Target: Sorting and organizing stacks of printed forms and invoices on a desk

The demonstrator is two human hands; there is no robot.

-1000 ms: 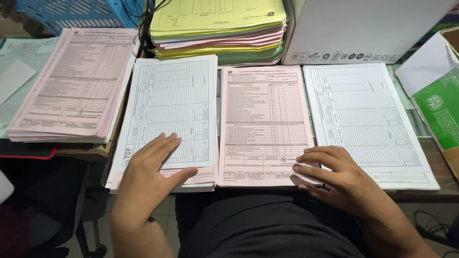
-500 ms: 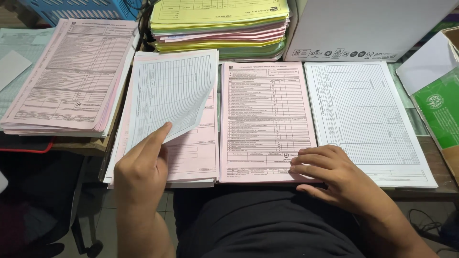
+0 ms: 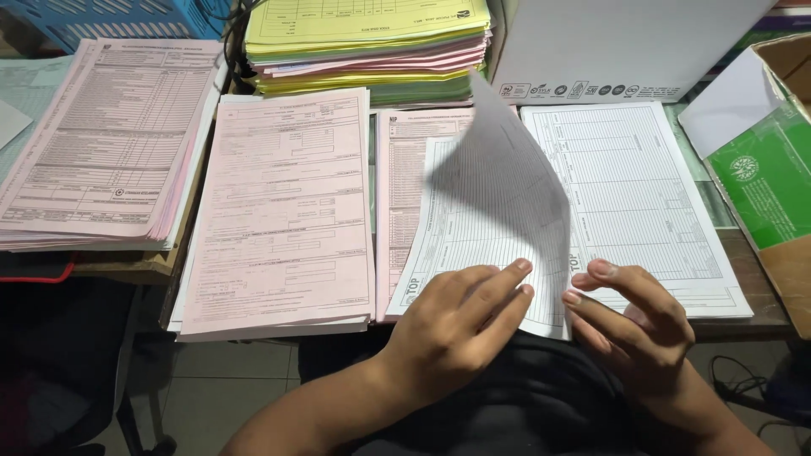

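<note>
held sheet [image 3: 498, 211]: white, printed with a fine grey ruled grid; curled part reads grey in shadow
middle stack [image 3: 397, 203]: pale pink forms, dark table lines
left-centre stack [image 3: 283, 211]: pale pink, grey boxed rows
far-left stack [image 3: 106, 139]: pink, dense print
right stack [image 3: 650, 194]: white, grid pattern
rear pile [image 3: 363, 42]: yellow top, pink and green layers
crate [image 3: 127, 15]: blue lattice
carton [image 3: 760, 181]: green panel, white emblem, brown card edge
box [image 3: 625, 42]: plain white

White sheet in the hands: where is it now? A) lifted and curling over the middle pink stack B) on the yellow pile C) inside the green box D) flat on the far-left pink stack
A: the white sheet curls up between the left hand and right hand, over the middle pink stack.
</note>
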